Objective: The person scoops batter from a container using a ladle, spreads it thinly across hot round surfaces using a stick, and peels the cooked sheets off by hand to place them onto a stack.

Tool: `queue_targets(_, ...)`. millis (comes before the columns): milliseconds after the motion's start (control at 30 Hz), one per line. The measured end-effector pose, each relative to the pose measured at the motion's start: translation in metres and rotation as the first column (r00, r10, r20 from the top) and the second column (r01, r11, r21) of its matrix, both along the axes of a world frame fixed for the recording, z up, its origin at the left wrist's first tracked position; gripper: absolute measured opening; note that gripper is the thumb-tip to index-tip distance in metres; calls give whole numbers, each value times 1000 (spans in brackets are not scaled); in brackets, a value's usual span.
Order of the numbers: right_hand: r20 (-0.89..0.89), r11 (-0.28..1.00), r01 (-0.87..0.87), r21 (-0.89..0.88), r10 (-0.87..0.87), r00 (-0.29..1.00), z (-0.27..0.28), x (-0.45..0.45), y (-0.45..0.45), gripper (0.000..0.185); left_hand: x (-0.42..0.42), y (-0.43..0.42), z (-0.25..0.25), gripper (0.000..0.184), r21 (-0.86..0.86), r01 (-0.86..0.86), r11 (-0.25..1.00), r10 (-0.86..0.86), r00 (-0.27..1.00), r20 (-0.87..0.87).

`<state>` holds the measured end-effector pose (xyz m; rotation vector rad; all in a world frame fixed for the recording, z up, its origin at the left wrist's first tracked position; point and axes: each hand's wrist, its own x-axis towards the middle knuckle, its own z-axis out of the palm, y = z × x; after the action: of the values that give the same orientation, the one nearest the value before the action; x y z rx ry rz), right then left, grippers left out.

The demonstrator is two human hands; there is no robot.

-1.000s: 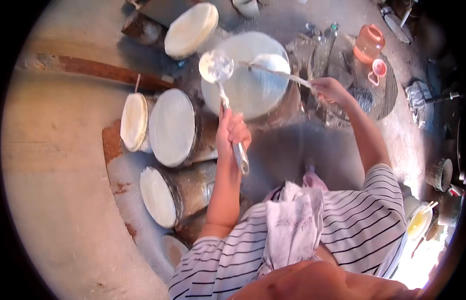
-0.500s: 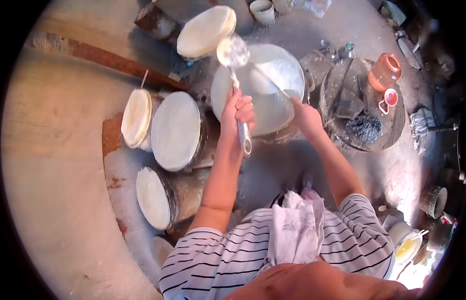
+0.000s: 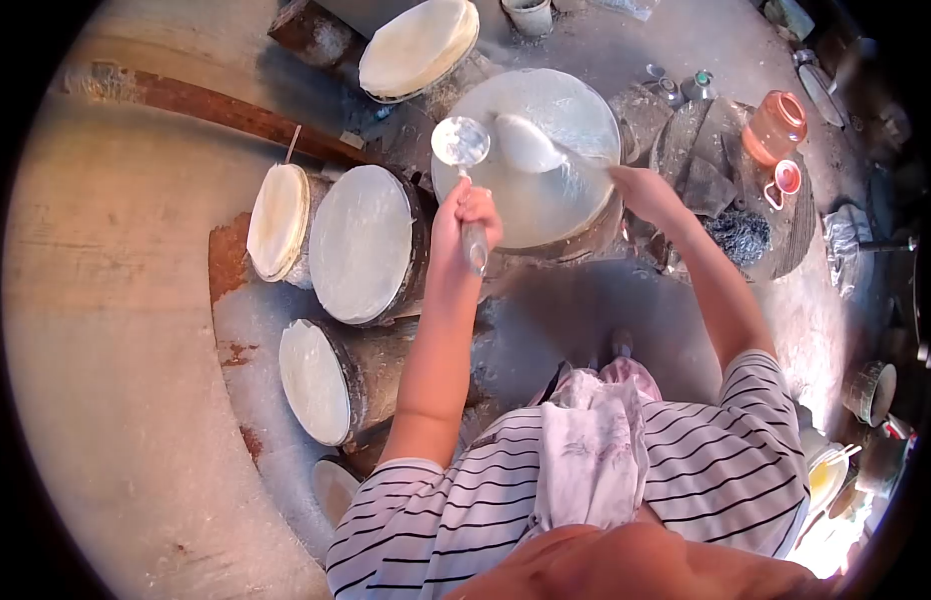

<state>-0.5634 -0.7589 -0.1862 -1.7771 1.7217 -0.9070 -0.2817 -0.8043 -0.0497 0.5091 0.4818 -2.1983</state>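
Note:
My left hand [image 3: 471, 216] is closed around the handle of a metal ladle [image 3: 460, 142]. The ladle's round bowl, whitish inside, hangs over the left edge of a big round pan [image 3: 566, 215]. A pale, wet-looking layer covers the pan's surface. In my right hand [image 3: 646, 192], closed at the pan's right rim, is the thin handle of a tool with a white rounded head [image 3: 529, 144]. That head lies over the middle of the pan; whether it presses on the layer I cannot tell.
White-topped round pans [image 3: 361, 243] stand to the left, with another [image 3: 314, 385] nearer me. A pale stacked disc [image 3: 421, 45] sits behind. On the right, a dark round table [image 3: 676, 150] bears a reddish jar [image 3: 776, 127], a red-rimmed cup [image 3: 786, 177] and dark crumpled material [image 3: 741, 237].
My right hand has moved right and slightly away from me with the tool. The ladle in my left hand has come lower, toward me. The camera view has shifted a little.

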Motion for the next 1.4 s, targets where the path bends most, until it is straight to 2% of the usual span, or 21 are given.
queue_targets(100, 41, 997, -66, -32, 67, 997, 14, 16, 2, 25, -17, -10, 8, 29, -167, 47, 985, -26, 992, 126)
queue_targets(167, 142, 983, 103, 149, -125, 982, 34, 18, 43, 25, -16, -17, -4, 28, -352, 114, 929, 8, 945, 327)
queue_targets(267, 352, 868, 461, 187, -497, 793, -33, 54, 101, 26, -14, -22, -31, 31, -292, -7, 956, 107, 938, 331)
queue_targets(333, 296, 918, 341, 201, -389, 872, -19, 101, 110, 28, -28, 14, -59, 38, -482, 113, 869, 233, 766, 599)
queue_targets(433, 428, 983, 173, 59, -182, 885, -16, 133, 74, 38, -68, 32, -85, 39, -315, -66, 947, 241, 794, 558)
queue_targets(533, 101, 983, 179, 49, -183, 978, 29, 132, 57, 37, -57, 29, -77, 31, -48, -271, 961, 265, 959, -103)
queue_targets(600, 29, 969, 234, 77, -237, 971, 47, 122, 60, 35, -22, 43, -40, 26, 151, -215, 965, 262, 775, -575)
queue_targets(633, 286, 945, 316, 82, -326, 901, 36, 109, 57, 33, 4, 50, -26, 20, 294, -263, 919, 389, 731, -561)
queue_targets(667, 206, 951, 284, 125, -304, 930, 24, 90, 59, 32, 18, 68, 3, 27, 251, -97, 963, 244, 706, -664)
queue_targets(800, 69, 942, -36, 334, 14, 997, 28, 85, 47, 34, 38, 106, 12, 35, -148, -301, 942, 169, 808, -564)
queue_targets(833, 99, 983, -51, 175, 34, 995, 11, 86, 39, 33, 52, 108, 7, 36, -148, -331, 932, 195, 802, -565)
queue_targets(900, 330, 903, 57, 425, -213, 920, 25, 80, 37, 34, 80, 119, 27, 36, 113, -340, 933, 326, 671, -667)
queue_targets(1000, 97, 949, -153, 275, 131, 987, -8, 70, 93, 30, 125, 178, 26, 36, 10, -446, 895, 342, 671, -657)
queue_targets(1033, 252, 951, -203, 234, 143, 957, -6, 72, 101, 30, 144, 206, 28, 37, 4, -487, 874, 371, 660, -653)
queue_targets(1067, 12, 978, -180, 105, 180, 984, -12, 59, 95, 31, 162, 237, 34, 38, -32, -534, 845, 413, 690, -594)
queue_targets(1167, 427, 833, -490, 258, 357, 831, -47, 64, 104, 34, 233, 332, 56, 40, -223, -648, 728, 448, 696, -560)
queue_targets(1233, 525, 540, -623, 567, 346, 778, 9, 149, 150, 37, 268, 403, 83, 41, -405, -630, 663, 623, 764, -168)
queue_targets(1267, 504, 533, -618, 578, 362, 784, 11, 211, 173, 43, 295, 429, 93, 35, -339, -741, 579, 767, 636, -80)
queue_targets(1300, 556, 538, -736, 410, 492, 670, 7, 272, 192, 43, 338, 452, 77, 22, -562, -552, 615, 660, 751, -15)
queue_targets(1333, 583, 516, -826, 225, 608, 539, 3, 332, 213, 43, 354, 467, 92, 17, -430, -706, 562, 811, 573, 118)
queue_targets(1400, 751, 311, -892, 327, 487, 446, 25, 451, 248, 44, 406, 478, 94, 30, -323, -801, 503, 864, 459, 207)
